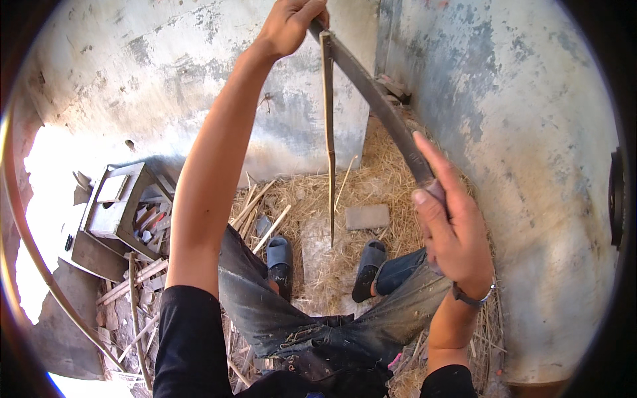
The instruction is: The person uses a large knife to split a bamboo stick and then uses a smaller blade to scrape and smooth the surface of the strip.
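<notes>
My right hand (pixel 456 232) is wrapped round the handle of a long, slightly curved knife (pixel 379 103), its index finger stretched along the blade. At the top of the view my left hand (pixel 292 28) is closed at the blade's far end, where the fingers partly hide what they grip. A thin bamboo strip (pixel 329 126) meets the blade just below my left hand and hangs almost straight down between my feet. Its upper end touches the dark metal; whether the edge has entered it, I cannot tell.
A brick (pixel 367 217) lies on the straw-strewn floor (pixel 391 156) ahead of my feet. Split sticks (pixel 255 205) lie left of it. A worn wooden stool-like frame (pixel 119 199) stands at left amid rubble. Peeling walls (pixel 524 166) rise ahead and at right.
</notes>
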{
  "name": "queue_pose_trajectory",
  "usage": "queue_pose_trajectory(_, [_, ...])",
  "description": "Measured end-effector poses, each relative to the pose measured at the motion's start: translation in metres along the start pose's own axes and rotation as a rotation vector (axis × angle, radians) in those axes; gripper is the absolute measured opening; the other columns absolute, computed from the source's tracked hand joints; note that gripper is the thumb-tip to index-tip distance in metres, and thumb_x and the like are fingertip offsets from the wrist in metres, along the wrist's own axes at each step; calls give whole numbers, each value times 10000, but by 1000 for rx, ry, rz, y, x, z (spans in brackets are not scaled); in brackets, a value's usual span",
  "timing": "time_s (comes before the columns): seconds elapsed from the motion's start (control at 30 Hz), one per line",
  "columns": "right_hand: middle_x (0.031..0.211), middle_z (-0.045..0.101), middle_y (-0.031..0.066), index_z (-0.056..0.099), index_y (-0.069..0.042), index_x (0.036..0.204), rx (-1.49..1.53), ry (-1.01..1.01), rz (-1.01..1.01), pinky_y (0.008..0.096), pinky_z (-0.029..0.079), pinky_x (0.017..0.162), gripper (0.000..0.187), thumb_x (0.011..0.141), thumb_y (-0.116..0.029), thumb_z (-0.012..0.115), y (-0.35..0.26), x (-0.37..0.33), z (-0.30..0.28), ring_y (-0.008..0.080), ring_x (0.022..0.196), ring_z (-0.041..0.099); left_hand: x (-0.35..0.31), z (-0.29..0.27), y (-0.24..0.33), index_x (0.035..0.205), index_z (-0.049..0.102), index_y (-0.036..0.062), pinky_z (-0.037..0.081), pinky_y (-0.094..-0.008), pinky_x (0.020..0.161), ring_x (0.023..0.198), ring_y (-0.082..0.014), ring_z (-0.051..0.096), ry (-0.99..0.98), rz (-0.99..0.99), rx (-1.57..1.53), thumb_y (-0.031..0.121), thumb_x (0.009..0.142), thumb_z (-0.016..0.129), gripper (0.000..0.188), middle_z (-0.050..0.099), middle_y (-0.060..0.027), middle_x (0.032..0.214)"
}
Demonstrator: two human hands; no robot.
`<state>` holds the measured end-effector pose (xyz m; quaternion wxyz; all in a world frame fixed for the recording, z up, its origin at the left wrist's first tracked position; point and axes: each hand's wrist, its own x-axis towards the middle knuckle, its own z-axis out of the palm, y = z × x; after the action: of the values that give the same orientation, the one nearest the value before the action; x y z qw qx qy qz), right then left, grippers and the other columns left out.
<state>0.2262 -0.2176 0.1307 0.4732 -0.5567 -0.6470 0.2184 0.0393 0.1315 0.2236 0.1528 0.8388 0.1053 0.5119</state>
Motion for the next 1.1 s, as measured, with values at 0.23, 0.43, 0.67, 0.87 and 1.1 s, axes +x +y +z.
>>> queue_pose_trajectory(0.23, [657, 344, -28, 400, -90, 1590, 3, -7, 108, 273, 331, 594, 560, 1049, -142, 536, 2, -6, -12, 93, 612, 354, -16, 48, -8, 882, 688, 3, 456, -339, 849, 872, -173, 562, 84, 111, -16, 312, 1069, 424, 448, 736, -95, 971])
queue_pose_trajectory(0.43, [662, 343, 0, 384, -101, 1597, -42, -2, 91, 278, 356, 604, 567, 1055, -155, 542, 15, -15, 1, 109, 616, 357, -29, 53, -2, 1047, 769, 25, 463, -306, 780, 789, -159, 561, 139, 166, 11, 353, 1065, 360, 525, 700, -75, 871])
queue_pose_trajectory(0.67, [719, 381, 8, 380, -106, 1598, -24, -66, 73, 275, 385, 631, 571, 1058, -147, 557, 21, -29, 10, 114, 650, 379, -64, 56, -1, 1061, 781, 34, 424, -301, 618, 640, -121, 495, 166, 97, -26, 307, 1015, 411, 462, 588, -37, 684])
queue_pose_trajectory(0.87, [716, 454, 35, 441, -56, 1516, -28, -38, 64, 292, 410, 619, 491, 1057, -167, 577, 29, -40, 14, 118, 640, 444, -52, 33, 4, 1033, 786, 57, 497, -377, 795, 879, -250, 628, 185, 405, 290, 354, 1036, 491, 419, 717, -92, 885])
queue_pose_trajectory(1.1, [655, 519, 106, 509, 4, 1218, -230, 164, 8, 357, 402, 516, 276, 1054, -196, 603, 51, -32, 32, 187, 536, 514, -63, 47, 70, 1058, 782, 60, 504, -390, 890, 1013, -249, 641, 132, 105, 397, 355, 1006, 674, 319, 748, -87, 1020])
